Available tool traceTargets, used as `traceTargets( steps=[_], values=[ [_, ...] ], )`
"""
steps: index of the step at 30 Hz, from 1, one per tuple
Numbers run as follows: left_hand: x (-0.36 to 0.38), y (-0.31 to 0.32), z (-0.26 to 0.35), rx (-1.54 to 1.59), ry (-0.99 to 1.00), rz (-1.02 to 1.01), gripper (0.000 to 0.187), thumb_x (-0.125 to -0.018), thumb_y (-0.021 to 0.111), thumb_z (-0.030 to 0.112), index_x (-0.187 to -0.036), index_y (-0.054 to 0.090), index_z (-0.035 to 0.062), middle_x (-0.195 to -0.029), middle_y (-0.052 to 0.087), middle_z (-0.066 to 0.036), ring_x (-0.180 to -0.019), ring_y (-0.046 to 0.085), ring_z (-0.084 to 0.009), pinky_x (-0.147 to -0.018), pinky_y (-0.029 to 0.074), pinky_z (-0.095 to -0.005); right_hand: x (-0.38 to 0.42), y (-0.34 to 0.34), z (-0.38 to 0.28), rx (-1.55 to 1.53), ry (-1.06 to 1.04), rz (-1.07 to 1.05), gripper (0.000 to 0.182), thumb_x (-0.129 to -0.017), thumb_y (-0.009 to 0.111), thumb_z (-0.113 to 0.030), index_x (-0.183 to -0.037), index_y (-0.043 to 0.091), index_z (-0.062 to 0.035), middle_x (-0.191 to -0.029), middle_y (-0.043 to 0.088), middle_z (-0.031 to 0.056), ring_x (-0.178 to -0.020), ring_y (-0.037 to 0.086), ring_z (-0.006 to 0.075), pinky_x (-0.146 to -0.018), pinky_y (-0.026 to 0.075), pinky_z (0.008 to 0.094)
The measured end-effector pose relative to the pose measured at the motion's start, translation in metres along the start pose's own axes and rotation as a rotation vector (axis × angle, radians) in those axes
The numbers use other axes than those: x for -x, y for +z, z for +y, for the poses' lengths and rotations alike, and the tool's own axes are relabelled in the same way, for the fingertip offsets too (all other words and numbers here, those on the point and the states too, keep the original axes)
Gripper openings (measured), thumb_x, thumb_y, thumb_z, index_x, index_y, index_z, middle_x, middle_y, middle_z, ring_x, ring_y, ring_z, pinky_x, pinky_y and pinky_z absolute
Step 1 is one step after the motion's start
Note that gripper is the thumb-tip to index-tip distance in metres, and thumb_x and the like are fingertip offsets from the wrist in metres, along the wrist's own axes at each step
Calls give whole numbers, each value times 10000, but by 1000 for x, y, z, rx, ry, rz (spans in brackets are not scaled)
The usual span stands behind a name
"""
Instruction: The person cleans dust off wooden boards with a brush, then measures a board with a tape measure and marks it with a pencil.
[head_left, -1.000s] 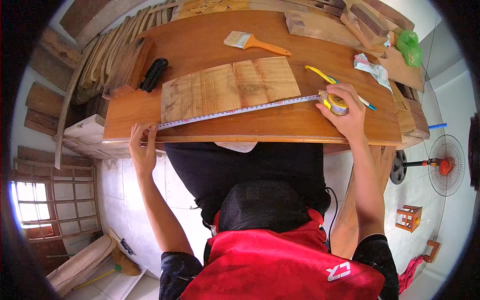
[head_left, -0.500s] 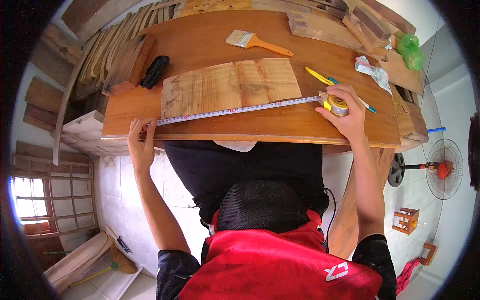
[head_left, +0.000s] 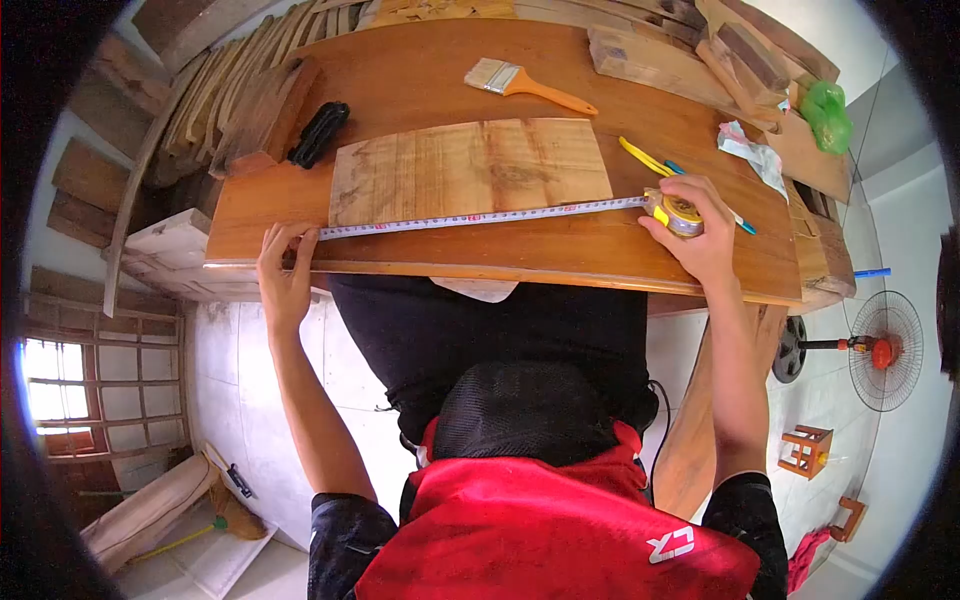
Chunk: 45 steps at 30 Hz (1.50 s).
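Observation:
A tape measure (head_left: 677,212) is gripped in my right hand (head_left: 706,232), its yellow-marked case at the right of the table. The white blade (head_left: 470,219) stretches left from the case along the near edge of a flat wooden board (head_left: 470,172). At the blade's other end my left hand (head_left: 286,262) pinches it between thumb and fingers, just beyond the board's near left corner. Behind the case lie a yellow pen-like tool (head_left: 643,155) and a blue pen (head_left: 745,226), partly hidden by my right hand.
A paintbrush (head_left: 528,84) lies behind the board on the wooden table (head_left: 420,75). A black object (head_left: 320,134) and a wood block (head_left: 262,125) are at left. Wood pieces (head_left: 655,68), a crumpled wrapper (head_left: 752,155) and a green bag (head_left: 826,116) sit at right. A fan (head_left: 886,350) stands beyond.
The blade has shifted closer to the board's near edge, and its printed marks have slid leftward toward my left hand. Both hands keep their hold; the view has shifted slightly.

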<state>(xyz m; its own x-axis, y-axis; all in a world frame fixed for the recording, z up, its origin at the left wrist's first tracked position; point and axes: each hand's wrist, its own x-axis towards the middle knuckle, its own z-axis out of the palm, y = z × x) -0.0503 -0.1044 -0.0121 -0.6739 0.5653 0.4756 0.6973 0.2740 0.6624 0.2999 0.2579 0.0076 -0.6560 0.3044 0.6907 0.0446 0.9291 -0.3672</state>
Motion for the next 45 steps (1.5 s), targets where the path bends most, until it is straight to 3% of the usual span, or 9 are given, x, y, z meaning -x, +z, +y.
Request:
traceTargets(
  steps=[16,24,30,34,37,39,41,43,45],
  values=[
    [-3,1,2,-13,-26,4,172,-937,668,124,-956,674,-47,-804,531,-82,-790,491,-187,-706,405,-302,1,2,-3,11,7,18,422,-663,904,-85,-1006,667,-27,-1063,690,120,-995,664,288,-884,535,365],
    [7,-11,-2,67,4,-34,124,-917,647,64,-876,646,-53,-764,556,-71,-742,490,-152,-698,396,-286,5,3,-3,0,4,41,362,-671,883,-80,-959,672,-18,-957,701,136,-905,680,286,-839,546,363],
    [-9,-34,25,368,-64,139,101,-975,611,107,-1021,637,21,-795,552,15,-739,459,-69,-647,353,-237,10,1,-3,-8,69,73,308,-685,876,-98,-907,681,-11,-903,712,133,-815,697,269,-778,557,342],
    [-69,-33,64,433,42,195,247,-1025,563,202,-1211,582,41,-847,594,7,-721,457,-51,-635,337,-225,10,-6,-14,-45,189,108,278,-734,860,-89,-932,680,-11,-890,714,94,-823,690,177,-776,550,308],
    [-107,-13,102,948,113,74,413,-1047,501,351,-1340,539,63,-1028,666,-69,-850,545,-112,-768,432,-286,19,-3,-7,-51,349,276,190,-832,788,-83,-948,668,8,-881,704,85,-793,664,167,-698,563,298],
    [-121,6,97,799,194,-88,492,-1050,468,417,-1398,506,71,-1151,671,-113,-983,592,-172,-883,467,-342,20,-4,-7,-304,570,410,159,-882,745,-105,-957,660,7,-879,691,87,-787,665,175,-646,575,314],
    [-119,31,84,414,214,-250,509,-1039,475,432,-1389,511,64,-1307,615,-151,-1208,553,-270,-1038,417,-396,21,-5,-5,-498,717,522,151,-924,706,-133,-965,652,2,-880,676,95,-776,666,182,-602,586,329],
    [-103,39,74,-186,260,-301,516,-1014,514,444,-1334,539,40,-1349,585,-167,-1277,510,-338,-1091,363,-435,18,-6,1,-629,783,612,163,-959,671,-166,-972,643,-6,-883,662,106,-761,667,189,-566,595,344],
    [-86,39,65,-55,164,-373,506,-983,554,445,-1287,567,40,-1357,579,-174,-1268,511,-354,-1099,349,-441,17,-6,2,-645,798,645,210,-962,673,-211,-988,633,-7,-895,655,116,-743,666,187,-578,600,349]
  ],
)
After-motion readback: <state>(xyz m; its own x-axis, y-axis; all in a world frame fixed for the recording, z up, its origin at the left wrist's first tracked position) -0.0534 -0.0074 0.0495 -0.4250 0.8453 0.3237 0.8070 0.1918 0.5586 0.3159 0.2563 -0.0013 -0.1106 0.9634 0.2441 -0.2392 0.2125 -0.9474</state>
